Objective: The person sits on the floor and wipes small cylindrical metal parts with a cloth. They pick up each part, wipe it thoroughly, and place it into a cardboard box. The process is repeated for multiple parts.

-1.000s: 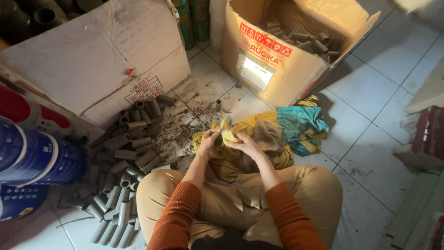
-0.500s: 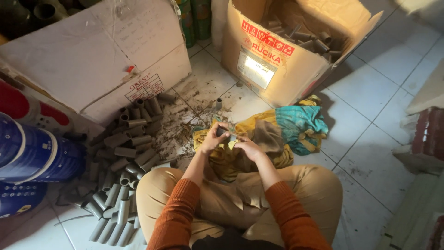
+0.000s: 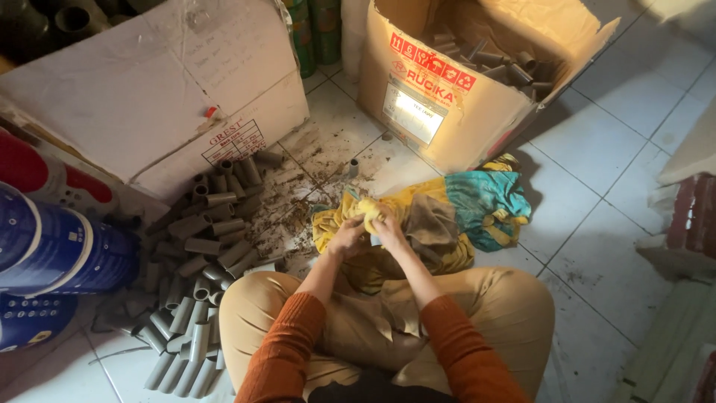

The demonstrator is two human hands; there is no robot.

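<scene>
1. My left hand (image 3: 344, 240) and right hand (image 3: 388, 233) meet just in front of my knees, both closed around a bunched yellow part of the cloth (image 3: 418, 224), which lies on the floor (image 3: 589, 157).
2. Compared with a second ago, the hands have drawn closer together and the yellow bunch now pokes up between them; I judge the wiping or twisting is mid-stroke.
3. Something small seems wrapped inside the bunch, but I cannot tell what it is.
4. Left of the cloth lies a pile of short grey pipe pieces (image 3: 201, 254), untouched.
5. Beyond the cloth stands an open cardboard box (image 3: 447, 97) holding more pipe pieces.
6. Left of that box sits a closed white box (image 3: 142, 97), with blue buckets (image 3: 52, 246) beside it.
</scene>
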